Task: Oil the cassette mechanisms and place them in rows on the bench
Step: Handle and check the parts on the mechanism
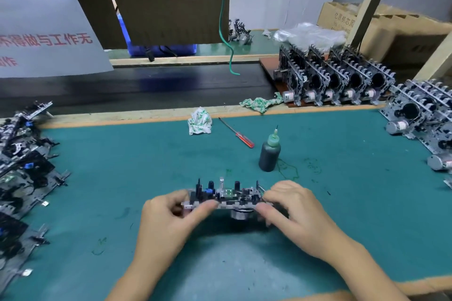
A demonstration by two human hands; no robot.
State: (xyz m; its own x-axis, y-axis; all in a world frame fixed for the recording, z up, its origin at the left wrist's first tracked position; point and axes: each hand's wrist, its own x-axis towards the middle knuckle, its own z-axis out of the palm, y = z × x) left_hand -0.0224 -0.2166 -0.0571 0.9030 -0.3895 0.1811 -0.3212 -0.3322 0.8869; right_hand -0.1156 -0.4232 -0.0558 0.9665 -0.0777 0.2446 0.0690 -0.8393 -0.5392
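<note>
Nearest, both hands hold one cassette mechanism [226, 199] just above the green bench mat [342, 203], near its middle. The left hand [166, 217] pinches the mechanism's left end, thumb toward the near side and fingers curled round the edge. The right hand [291, 208] grips the right end the same way, fingers bent over the top. The mechanism lies roughly level, with its small posts pointing up and a round motor hanging under it.

Just beyond the hands, slightly right, a dark oil bottle [269, 154] stands upright on the mat, its needle tip up, with green smears on the mat beside it. Farther on lies a red-handled screwdriver [236, 132], and left of it a crumpled white rag [199, 121].

Along the left edge lies a pile of flat mechanisms [22, 166]. At the right edge, a stacked group of mechanisms [423, 115] rests on the mat.

Farther still, a second green-printed rag [260, 103] sits at the mat's far border, and beside it on the right a row of mechanisms [335, 78] stands upright on a brown board. A cardboard box [381, 27] is behind them.
</note>
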